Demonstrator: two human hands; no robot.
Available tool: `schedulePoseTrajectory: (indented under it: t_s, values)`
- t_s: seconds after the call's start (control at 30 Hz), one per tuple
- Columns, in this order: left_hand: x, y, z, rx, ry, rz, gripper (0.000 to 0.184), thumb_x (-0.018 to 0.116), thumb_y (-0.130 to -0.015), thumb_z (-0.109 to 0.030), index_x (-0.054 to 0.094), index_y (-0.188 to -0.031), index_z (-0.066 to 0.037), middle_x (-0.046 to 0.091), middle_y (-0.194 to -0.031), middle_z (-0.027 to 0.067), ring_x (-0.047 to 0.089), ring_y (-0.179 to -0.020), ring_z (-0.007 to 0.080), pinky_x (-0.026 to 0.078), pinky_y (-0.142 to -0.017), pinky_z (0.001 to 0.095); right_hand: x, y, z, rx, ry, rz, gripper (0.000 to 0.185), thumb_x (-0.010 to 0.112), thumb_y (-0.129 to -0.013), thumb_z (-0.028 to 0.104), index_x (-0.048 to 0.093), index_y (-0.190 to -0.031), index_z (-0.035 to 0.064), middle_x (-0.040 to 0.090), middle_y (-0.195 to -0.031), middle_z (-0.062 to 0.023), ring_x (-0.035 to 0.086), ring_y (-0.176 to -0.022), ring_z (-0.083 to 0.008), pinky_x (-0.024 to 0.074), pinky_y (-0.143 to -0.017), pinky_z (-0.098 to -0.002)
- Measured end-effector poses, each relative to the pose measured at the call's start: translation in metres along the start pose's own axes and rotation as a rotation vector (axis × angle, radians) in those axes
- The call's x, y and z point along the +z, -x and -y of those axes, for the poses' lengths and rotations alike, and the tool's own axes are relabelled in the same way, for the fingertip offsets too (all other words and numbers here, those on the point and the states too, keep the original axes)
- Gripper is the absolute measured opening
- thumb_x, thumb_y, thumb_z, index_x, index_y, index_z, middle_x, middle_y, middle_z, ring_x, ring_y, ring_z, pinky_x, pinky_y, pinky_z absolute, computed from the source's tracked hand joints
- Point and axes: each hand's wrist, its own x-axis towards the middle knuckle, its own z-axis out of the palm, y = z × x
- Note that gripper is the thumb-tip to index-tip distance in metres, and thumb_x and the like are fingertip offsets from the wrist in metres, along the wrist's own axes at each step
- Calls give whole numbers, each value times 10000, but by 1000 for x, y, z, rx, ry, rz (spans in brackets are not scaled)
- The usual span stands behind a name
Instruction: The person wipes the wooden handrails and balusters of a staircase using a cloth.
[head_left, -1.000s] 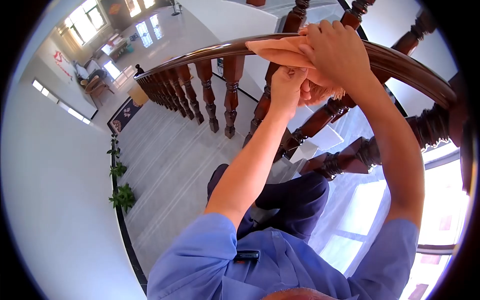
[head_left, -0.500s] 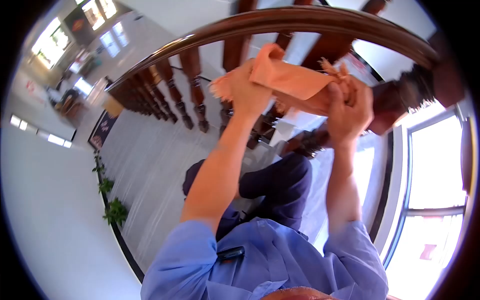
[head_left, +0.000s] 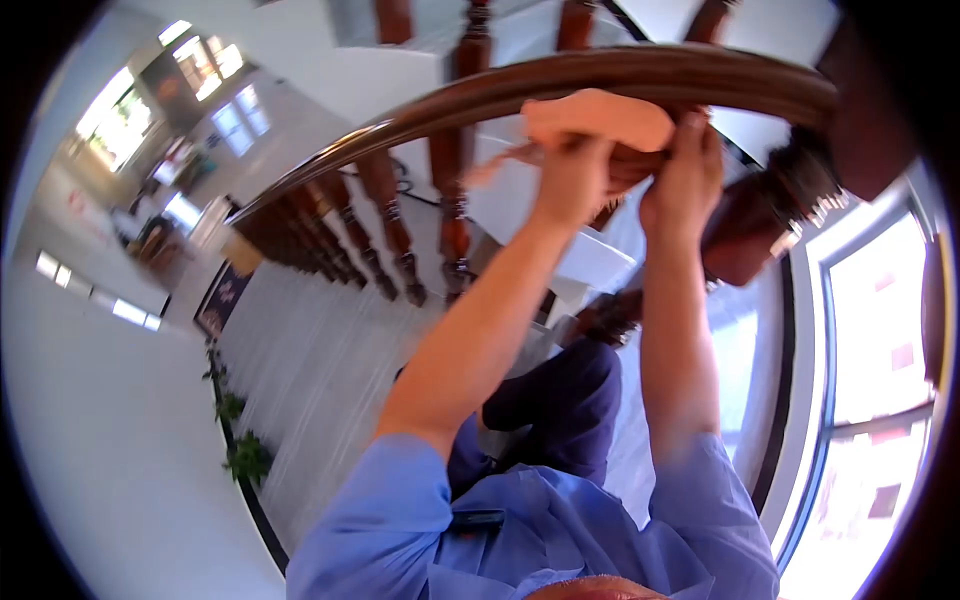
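An orange cloth (head_left: pixel 598 116) with frayed edges is bunched against the near side of the dark wooden handrail (head_left: pixel 480 92), around a baluster just under it. My left hand (head_left: pixel 578 180) is closed on the cloth's lower left part, and a loose end trails out to the left. Close beside it, my right hand (head_left: pixel 684 185) is raised to the underside of the rail at the cloth's right end, its fingers bent and pressed together on the cloth. The fingertips of both hands are partly hidden.
Turned wooden balusters (head_left: pixel 380 215) run down to the left beneath the rail. A thick newel post (head_left: pixel 865 120) stands at the right, near a bright window (head_left: pixel 880 320). Grey stairs (head_left: pixel 330 370) descend on the left, with green plants (head_left: pixel 247 458) along the wall.
Both hands have drawn closer together, the left moving right. The cloth, stretched between them below the rail before, is now bunched up against the rail. The view has shifted slightly.
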Motion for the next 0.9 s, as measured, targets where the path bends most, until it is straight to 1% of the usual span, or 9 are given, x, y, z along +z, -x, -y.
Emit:
schedulePoseTrajectory:
  t_s: [0.07,0.1,0.17,0.33,0.43,0.5,0.6,0.67,0.9]
  values:
    - [-14,-23,14,-38,-198,-46,271,534,-1060,-243,644,-1123,-3,673,-1037,62,645,-929,148,551,-776,313,19,7,-5,89,-166,104,365,472,-1080,307,571,-1241,-6,633,-1132,-88,596,-994,-179,491,-878,-313]
    - [-2,-16,2,253,-367,-134,284,536,-1055,-257,650,-1113,-3,685,-1053,77,657,-939,174,544,-813,344,25,10,-19,-48,-79,100,391,471,-1080,316,547,-1271,-17,618,-1173,-106,583,-1036,-198,472,-924,-324]
    - [-17,-27,16,292,-599,-170,311,578,-1004,-287,659,-1098,-1,717,-1065,153,691,-981,282,535,-847,408,28,14,-37,-193,59,87,455,466,-1081,335,498,-1338,-39,583,-1257,-141,551,-1127,-231,428,-1008,-344]
    - [-50,-19,59,410,-662,-186,360,480,-1016,-303,674,-1148,-30,701,-1146,213,660,-1105,363,510,-901,439,14,30,-53,-385,318,177,575,441,-1084,384,411,-1443,-65,481,-1428,-178,488,-1290,-276,358,-1104,-368]
    - [-89,12,91,320,-722,-274,377,433,-1046,-292,652,-1213,-35,678,-1196,218,630,-1154,355,484,-954,437,-10,56,-99,-296,376,151,641,396,-1073,520,485,-1350,-50,553,-1317,-199,542,-1158,-288,410,-1021,-397]
    - [-115,32,103,-12,-639,-214,416,373,-1077,-320,621,-1263,-43,661,-1220,212,607,-1174,346,462,-978,441,-44,79,-152,-231,463,184,632,359,-1081,521,517,-1308,-47,611,-1234,-197,582,-1111,-312,425,-1006,-406]
    - [-150,40,126,35,-781,-199,395,439,-1049,-352,596,-1274,-68,684,-1182,142,643,-1147,272,501,-948,379,-52,108,-171,-243,426,241,621,360,-1081,516,516,-1301,-43,631,-1202,-187,600,-1088,-315,429,-1005,-421]
    - [-179,43,155,-2,-1015,-178,529,340,-1071,-476,589,-1284,-61,700,-1129,213,657,-1069,352,501,-905,411,-51,116,-168,-224,401,236,607,392,-1061,533,551,-1248,-22,582,-1191,-176,559,-1135,-361,402,-1027,-436]
    - [-202,52,158,-265,-1049,-134,709,357,-1019,-604,638,-1207,20,703,-1040,277,665,-1057,416,505,-910,452,-74,130,-188,-283,429,345,702,451,-1057,500,323,-1458,-61,475,-1437,-203,478,-1321,-313,337,-1124,-403]
